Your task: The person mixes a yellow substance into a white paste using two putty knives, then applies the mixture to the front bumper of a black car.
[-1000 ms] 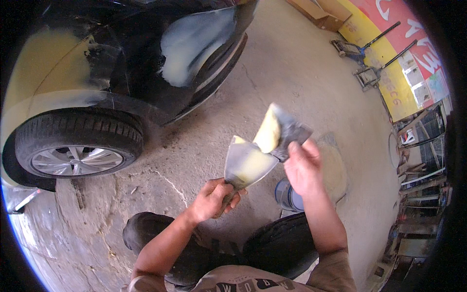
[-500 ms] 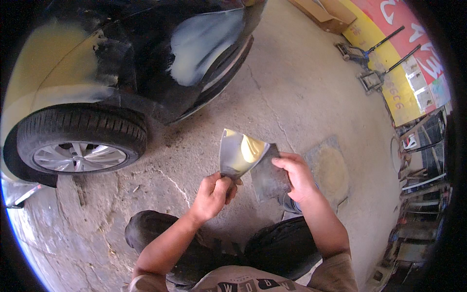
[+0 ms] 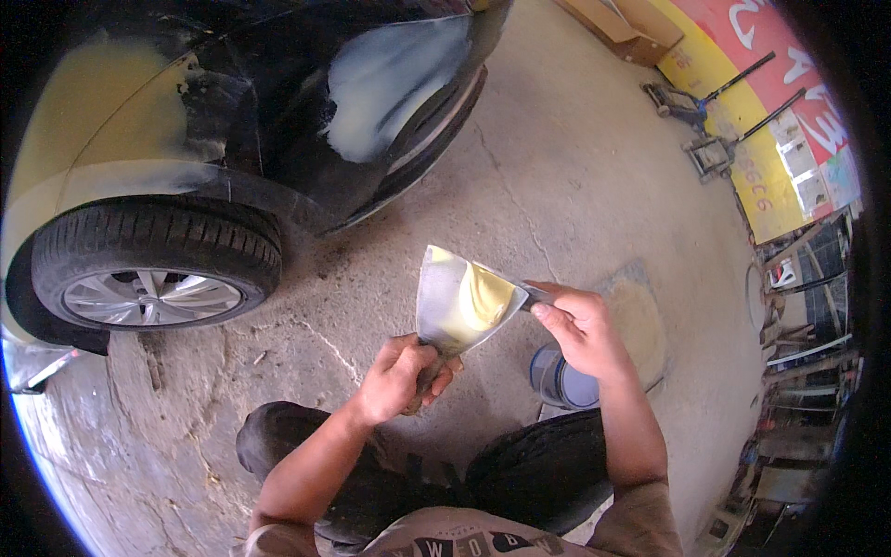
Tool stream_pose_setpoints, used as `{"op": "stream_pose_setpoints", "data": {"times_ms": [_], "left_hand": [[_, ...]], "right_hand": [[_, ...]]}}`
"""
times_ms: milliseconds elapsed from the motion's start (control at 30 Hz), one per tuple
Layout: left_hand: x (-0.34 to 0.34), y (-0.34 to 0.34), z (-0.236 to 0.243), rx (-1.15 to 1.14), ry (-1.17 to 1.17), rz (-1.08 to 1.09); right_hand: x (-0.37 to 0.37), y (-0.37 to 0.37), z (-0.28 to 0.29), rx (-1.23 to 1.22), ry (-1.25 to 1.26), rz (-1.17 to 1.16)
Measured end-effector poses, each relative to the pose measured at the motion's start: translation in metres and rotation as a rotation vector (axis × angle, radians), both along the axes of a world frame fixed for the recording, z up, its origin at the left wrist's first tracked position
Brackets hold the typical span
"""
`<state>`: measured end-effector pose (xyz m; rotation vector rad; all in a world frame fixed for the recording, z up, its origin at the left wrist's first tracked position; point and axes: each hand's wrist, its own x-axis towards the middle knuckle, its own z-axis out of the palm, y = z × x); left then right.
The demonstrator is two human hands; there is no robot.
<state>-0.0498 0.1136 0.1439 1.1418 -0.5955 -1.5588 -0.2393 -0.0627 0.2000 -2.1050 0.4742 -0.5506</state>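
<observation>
My left hand (image 3: 394, 379) is closed round the lower end of a putty spreader (image 3: 440, 306), whose flared grey blade points away from me. A thick lump of pale yellow putty (image 3: 489, 297) lies on the right part of that blade, with a thin smear along its far edge. My right hand (image 3: 585, 330) pinches a second, dark spreader (image 3: 535, 295) between thumb and fingers. It shows almost edge-on, its edge against the right side of the left blade by the putty. Most of the dark spreader's face is hidden.
A black car with a putty-coated panel (image 3: 394, 84) and a wheel (image 3: 153, 269) stands at left. Near my right forearm are a round blue-grey tin (image 3: 563, 378) and a dusty flat board (image 3: 636, 325). Floor jacks (image 3: 710, 153) and a cardboard box (image 3: 622, 32) lie far right.
My right hand has turned its spreader from face-on to nearly edge-on, moving slightly right, uncovering the tin. My left hand has shifted slightly left; the putty looks more gathered.
</observation>
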Motion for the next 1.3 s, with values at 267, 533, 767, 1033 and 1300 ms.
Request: {"op": "stream_pose_setpoints", "data": {"times_ms": [267, 533, 767, 1033, 1300], "left_hand": [[-0.015, -0.008, -0.001, -0.491, -1.268, 0.232], [-0.009, -0.008, -0.009, -0.589, -1.579, 0.205], [-0.008, -0.014, -0.006, -0.348, -1.189, 0.294], [-0.019, -0.003, -0.006, -0.01, 0.054, -0.032], [-0.016, -0.008, -0.017, -0.109, 0.376, 0.133]], "right_hand": [[0.005, 0.019, -0.032, 1.146, -0.167, -0.335], [0.0, 0.013, -0.01, 1.192, -0.397, -0.267], [-0.019, -0.005, -0.015, 0.739, -0.672, -0.545], [-0.004, 0.013, 0.002, 0.254, -0.332, -0.111], [0.001, 0.004, 0.001, -0.282, 0.113, -0.332]]}}
